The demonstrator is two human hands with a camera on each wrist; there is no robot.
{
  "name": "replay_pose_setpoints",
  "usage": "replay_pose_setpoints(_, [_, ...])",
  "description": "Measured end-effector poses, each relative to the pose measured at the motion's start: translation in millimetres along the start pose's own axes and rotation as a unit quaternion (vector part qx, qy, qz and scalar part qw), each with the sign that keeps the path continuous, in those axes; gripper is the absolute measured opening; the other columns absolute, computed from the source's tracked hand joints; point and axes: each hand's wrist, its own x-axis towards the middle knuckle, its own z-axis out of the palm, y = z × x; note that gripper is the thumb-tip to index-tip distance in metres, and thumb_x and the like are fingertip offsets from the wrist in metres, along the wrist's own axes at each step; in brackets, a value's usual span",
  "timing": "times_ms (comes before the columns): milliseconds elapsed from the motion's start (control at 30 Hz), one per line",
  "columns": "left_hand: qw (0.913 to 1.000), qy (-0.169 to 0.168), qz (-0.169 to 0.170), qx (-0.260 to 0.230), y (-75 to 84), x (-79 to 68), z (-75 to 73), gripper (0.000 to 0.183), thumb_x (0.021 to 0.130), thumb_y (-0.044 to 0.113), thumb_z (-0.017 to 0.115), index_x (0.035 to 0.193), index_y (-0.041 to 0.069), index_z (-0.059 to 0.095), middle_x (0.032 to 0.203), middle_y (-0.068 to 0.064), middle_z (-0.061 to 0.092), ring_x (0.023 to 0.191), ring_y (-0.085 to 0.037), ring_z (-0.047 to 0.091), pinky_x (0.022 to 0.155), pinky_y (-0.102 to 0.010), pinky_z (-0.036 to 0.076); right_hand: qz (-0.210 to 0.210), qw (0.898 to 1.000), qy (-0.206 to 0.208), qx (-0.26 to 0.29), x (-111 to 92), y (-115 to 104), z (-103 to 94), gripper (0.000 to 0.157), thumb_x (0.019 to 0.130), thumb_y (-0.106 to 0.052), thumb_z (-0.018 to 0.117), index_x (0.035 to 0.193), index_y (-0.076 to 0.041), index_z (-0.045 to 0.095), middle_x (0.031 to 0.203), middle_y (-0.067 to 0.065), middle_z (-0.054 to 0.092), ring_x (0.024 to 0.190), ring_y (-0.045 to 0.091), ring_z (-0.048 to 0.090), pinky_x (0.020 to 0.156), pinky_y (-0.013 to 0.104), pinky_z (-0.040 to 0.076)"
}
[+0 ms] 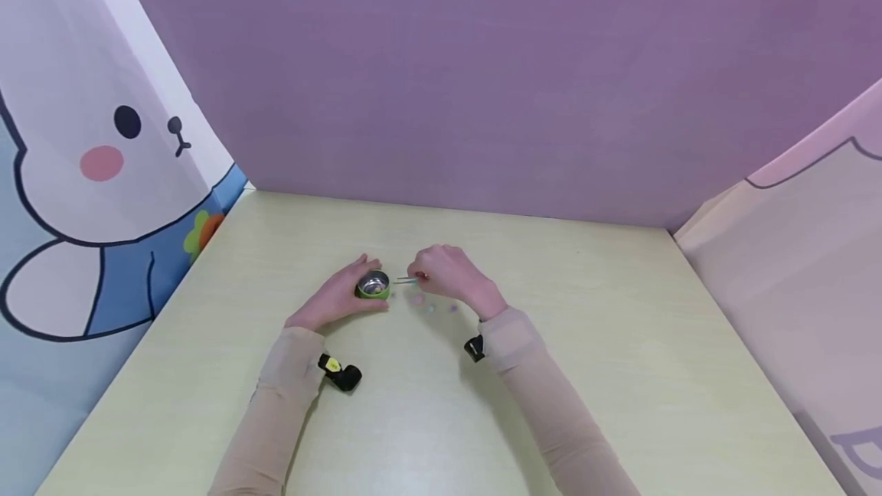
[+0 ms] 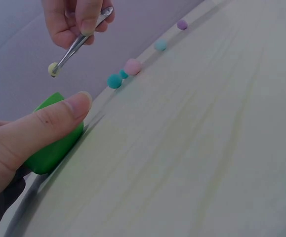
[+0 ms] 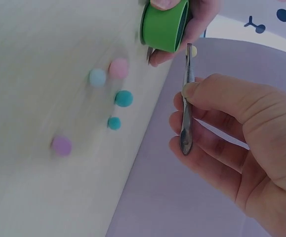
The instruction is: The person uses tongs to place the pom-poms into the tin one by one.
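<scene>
My left hand (image 1: 334, 295) holds a small green cup (image 3: 163, 27) with a shiny metal inside, thumb on one side and fingers on the other. The cup stands upright on the table. Just right of it, my right hand (image 1: 449, 274) pinches metal tweezers (image 3: 186, 126) between thumb and fingers. A small yellow ball (image 2: 51, 67) sits in the tweezer tips, raised near the cup's rim. On the table below the right hand lie a pink ball (image 3: 119, 68), a light blue ball (image 3: 97, 77), a teal ball (image 3: 124, 98), a smaller teal one and a purple ball (image 3: 61, 146).
The pale wooden table (image 1: 620, 327) ends at a purple backdrop (image 1: 482, 83). A printed cartoon panel (image 1: 69, 136) borders its left side, and a pale pink panel (image 1: 813, 266) its right. Black wrist cameras hang beneath both forearms.
</scene>
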Motion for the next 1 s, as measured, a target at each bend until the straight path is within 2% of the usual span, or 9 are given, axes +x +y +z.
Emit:
replay_pose_setpoints(167, [1.0, 0.0, -0.002, -0.001, -0.7, 1.1, 0.3, 0.098, 0.078, 0.051, 0.079, 0.154, 0.01, 0.034, 0.165, -0.024, 0.015, 0.149, -0.047, 0.025, 0.119, -0.065, 0.026, -0.006, 1.0, -0.003, 0.006, 6.1, -3.8, -0.3, 0.024, 0.082, 0.006, 0.061, 0.071, -0.014, 0.067, 0.067, -0.006, 0.055, 0.06, 0.005, 0.038, 0.052, 0.016, 0.028])
replay_pose_setpoints(300, [1.0, 0.0, -0.003, -0.006, -1.1, 1.9, 1.1, 0.098, 0.078, 0.052, 0.08, 0.154, 0.011, 0.034, 0.165, -0.023, 0.015, 0.148, -0.047, 0.025, 0.118, -0.065, 0.027, -0.004, 1.0, -0.012, 0.021, 10.5, -6.9, 0.0, 0.024, 0.082, 0.007, 0.06, 0.079, -0.012, 0.073, 0.073, -0.002, 0.067, 0.061, 0.006, 0.043, 0.053, 0.015, 0.032])
replay_pose_setpoints(400, [1.0, 0.001, 0.0, -0.008, -1.4, 3.0, 2.0, 0.098, 0.078, 0.052, 0.08, 0.154, 0.011, 0.034, 0.165, -0.024, 0.015, 0.148, -0.048, 0.026, 0.118, -0.065, 0.027, 0.002, 0.999, -0.02, 0.03, 12.4, -8.6, 0.6, 0.026, 0.082, 0.008, 0.06, 0.087, -0.011, 0.077, 0.081, -0.001, 0.073, 0.063, 0.005, 0.051, 0.055, 0.015, 0.036])
replay_pose_setpoints(567, [1.0, 0.005, 0.004, -0.007, -0.7, 3.5, 1.9, 0.098, 0.078, 0.051, 0.08, 0.154, 0.01, 0.034, 0.164, -0.025, 0.016, 0.148, -0.048, 0.026, 0.118, -0.065, 0.027, 0.008, 0.999, -0.031, 0.036, 13.2, -9.6, 1.5, 0.028, 0.083, 0.007, 0.06, 0.092, -0.011, 0.078, 0.085, -0.001, 0.075, 0.064, 0.005, 0.061, 0.055, 0.015, 0.039])
replay_pose_setpoints(867, [1.0, 0.004, 0.008, -0.004, 0.9, 2.7, 1.0, 0.098, 0.078, 0.05, 0.081, 0.154, 0.009, 0.035, 0.164, -0.025, 0.017, 0.149, -0.046, 0.026, 0.119, -0.064, 0.027, 0.014, 0.997, -0.042, 0.059, 14.1, -11.3, 3.4, 0.03, 0.085, 0.006, 0.06, 0.101, -0.012, 0.078, 0.098, 0.001, 0.078, 0.054, -0.001, 0.06, 0.063, 0.015, 0.05])
replay_pose_setpoints(1000, [0.9999, 0.005, 0.011, -0.001, 1.2, 2.0, 1.4, 0.098, 0.077, 0.05, 0.081, 0.153, 0.008, 0.035, 0.164, -0.025, 0.018, 0.148, -0.046, 0.026, 0.119, -0.063, 0.027, 0.014, 0.997, -0.044, 0.059, 14.4, -11.6, 5.0, 0.03, 0.085, 0.006, 0.061, 0.101, -0.012, 0.078, 0.098, 0.001, 0.078, 0.051, -0.002, 0.058, 0.062, 0.015, 0.05])
